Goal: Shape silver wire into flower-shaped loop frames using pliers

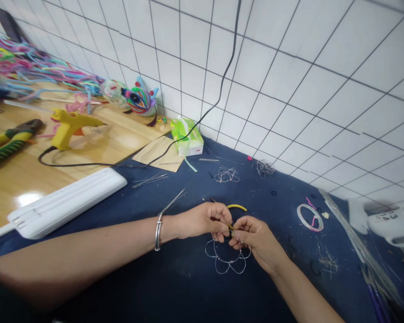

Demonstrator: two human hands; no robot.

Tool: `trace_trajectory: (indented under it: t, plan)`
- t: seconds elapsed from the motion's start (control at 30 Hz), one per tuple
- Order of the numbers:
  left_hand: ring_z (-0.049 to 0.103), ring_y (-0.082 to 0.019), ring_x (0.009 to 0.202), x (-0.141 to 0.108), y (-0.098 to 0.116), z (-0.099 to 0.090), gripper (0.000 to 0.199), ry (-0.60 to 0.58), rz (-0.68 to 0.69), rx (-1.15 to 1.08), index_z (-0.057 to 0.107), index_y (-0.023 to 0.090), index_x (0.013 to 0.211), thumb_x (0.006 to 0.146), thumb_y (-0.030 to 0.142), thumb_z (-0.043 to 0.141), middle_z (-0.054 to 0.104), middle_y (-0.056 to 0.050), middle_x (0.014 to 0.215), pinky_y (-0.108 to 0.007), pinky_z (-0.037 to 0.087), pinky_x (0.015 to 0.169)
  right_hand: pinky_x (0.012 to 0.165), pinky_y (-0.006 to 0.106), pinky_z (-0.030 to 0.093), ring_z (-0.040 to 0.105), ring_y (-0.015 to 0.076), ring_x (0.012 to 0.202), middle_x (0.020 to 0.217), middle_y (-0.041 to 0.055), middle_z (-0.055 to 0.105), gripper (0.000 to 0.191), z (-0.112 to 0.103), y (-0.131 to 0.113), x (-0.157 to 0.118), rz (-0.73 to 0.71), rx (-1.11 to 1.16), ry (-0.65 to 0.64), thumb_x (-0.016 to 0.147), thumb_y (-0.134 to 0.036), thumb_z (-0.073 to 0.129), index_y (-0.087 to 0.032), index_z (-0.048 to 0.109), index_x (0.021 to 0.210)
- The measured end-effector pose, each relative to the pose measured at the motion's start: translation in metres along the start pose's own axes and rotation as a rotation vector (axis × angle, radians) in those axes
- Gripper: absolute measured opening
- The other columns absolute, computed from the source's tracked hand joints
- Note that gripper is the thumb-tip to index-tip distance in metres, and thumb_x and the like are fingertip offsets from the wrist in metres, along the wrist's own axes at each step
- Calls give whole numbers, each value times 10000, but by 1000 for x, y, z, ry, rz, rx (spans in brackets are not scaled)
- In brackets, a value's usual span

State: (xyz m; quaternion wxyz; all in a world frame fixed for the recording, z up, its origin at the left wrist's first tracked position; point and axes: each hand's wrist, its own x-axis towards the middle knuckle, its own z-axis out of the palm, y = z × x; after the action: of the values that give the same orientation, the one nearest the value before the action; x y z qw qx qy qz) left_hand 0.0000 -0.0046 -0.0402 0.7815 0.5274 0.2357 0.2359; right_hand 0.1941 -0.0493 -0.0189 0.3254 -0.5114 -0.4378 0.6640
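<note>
A wire flower point(227, 262), with looped petals and small pink beads at its inner ring, hangs from my fingers above the dark blue cloth. My left hand point(208, 220) pinches its upper side, thumb against the fingers. Close beside it, my right hand point(254, 235) grips the same wire ring from the right. The exact spot where the wires meet is hidden by my fingertips. Just behind both hands lies a tool with a curved yellow handle point(237, 207), mostly covered by them. Farther back rests another bent wire flower shape point(226, 175).
On the left are a white power strip point(74, 202), a yellow glue gun point(69, 128) and green-yellow pliers point(15, 141). A black cord point(218, 96) crosses to a tissue pack point(187, 137). At right lie a wire coil point(309, 217), wire scraps point(328, 262) and long wires point(345, 229).
</note>
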Motion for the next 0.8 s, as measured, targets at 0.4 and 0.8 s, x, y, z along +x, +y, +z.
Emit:
trace_trajectory:
  t: [0.4, 0.8]
  plan:
    - [618, -114, 622, 0, -1, 4, 299, 115, 35, 10, 559, 154, 1030, 756, 257, 624, 648, -38, 794, -248, 483, 593, 654, 291, 490, 636, 157, 693, 817, 55, 655, 214, -4, -3, -6, -54, 52, 47, 720, -302, 645, -158, 668, 877]
    - [620, -116, 623, 2, -5, 5, 287, 198, 79, -5, 538, 154, 1021, 762, 246, 619, 640, -33, 767, -233, 474, 566, 713, 346, 516, 642, 186, 750, 855, 52, 673, 274, 2, 7, -8, -206, -165, 198, 746, -342, 634, -187, 652, 971]
